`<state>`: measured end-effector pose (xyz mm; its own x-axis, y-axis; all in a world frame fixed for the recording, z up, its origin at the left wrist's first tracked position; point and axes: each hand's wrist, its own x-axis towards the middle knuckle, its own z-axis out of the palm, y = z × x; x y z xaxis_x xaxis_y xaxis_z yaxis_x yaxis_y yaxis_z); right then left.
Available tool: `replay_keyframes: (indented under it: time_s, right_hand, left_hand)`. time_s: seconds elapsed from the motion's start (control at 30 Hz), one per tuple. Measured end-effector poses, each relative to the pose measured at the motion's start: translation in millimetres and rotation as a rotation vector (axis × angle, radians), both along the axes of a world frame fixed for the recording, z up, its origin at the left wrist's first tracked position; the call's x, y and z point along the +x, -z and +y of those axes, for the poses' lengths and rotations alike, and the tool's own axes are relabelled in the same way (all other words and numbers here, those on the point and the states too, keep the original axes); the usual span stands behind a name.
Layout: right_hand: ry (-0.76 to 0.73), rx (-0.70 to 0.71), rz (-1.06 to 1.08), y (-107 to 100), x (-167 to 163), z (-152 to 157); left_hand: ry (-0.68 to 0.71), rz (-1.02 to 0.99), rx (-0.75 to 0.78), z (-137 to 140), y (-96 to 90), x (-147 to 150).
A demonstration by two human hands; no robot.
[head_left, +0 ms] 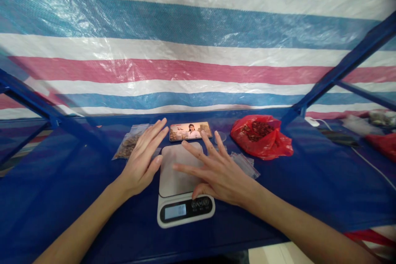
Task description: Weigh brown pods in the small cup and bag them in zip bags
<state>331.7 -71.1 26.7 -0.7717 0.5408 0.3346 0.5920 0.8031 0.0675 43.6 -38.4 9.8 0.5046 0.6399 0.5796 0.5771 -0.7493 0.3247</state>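
A white kitchen scale [176,173] with a metal-looking plate sits in the middle of the blue shelf, and its lit display reads 0.0. My right hand [216,165] is over the scale's right side, fingers spread, thumb close to the buttons; whether it touches them I cannot tell. To the left of the plate, my left hand [144,159] is held with its fingers stretched out and nothing in it. Just behind that hand lies a clear zip bag [126,143] of brownish pieces, partly covered by it. Behind the scale a phone [182,133] shows a video picture.
An open red plastic bag [262,148] of dark red dried pieces stands at the right. Several flat clear zip bags [246,165] and a small clear round dish [220,137] lie beside my right hand. Blue metal posts [334,72] rise at both sides, with a striped sheet [192,70] behind.
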Motion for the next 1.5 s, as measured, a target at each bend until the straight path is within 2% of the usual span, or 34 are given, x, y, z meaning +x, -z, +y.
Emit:
replay_keyframes:
  time_s: [0.23, 0.47, 0.57, 0.7, 0.87, 1.23, 1.5]
  right_hand:
    - [0.044, 0.068, 0.029, -5.2, -10.5, -4.4]
    - [0.146, 0.071, 0.088, -10.7, -22.6, 2.2]
    - [0.177, 0.079, 0.089, -8.3, -23.8, 6.8]
    - [0.224, 0.099, 0.085, -1.1, -19.8, 11.7]
    - [0.287, 0.112, 0.091, 5.3, -10.7, 13.7]
    - [0.388, 0.128, 0.137, 11.3, -0.9, 28.1]
    - [0.408, 0.165, 0.163, 12.8, 0.5, 33.4]
  left_hand:
    - [0.065, 0.044, -0.017, 3.6, -9.1, 13.5]
    - [0.057, 0.003, -0.011, 15.1, -18.9, 16.9]
    - [-0.001, 0.069, 0.075, 20.6, -17.9, 11.6]
    - [-0.155, 0.275, 0.204, 22.2, -10.3, 0.3]
    - [-0.228, 0.391, 0.241, 20.5, -1.1, -2.0]
    - [-0.328, 0.402, 0.185, 25.7, 6.9, 4.8]
    - [-0.363, 0.348, 0.297, 23.4, -3.3, 2.0]
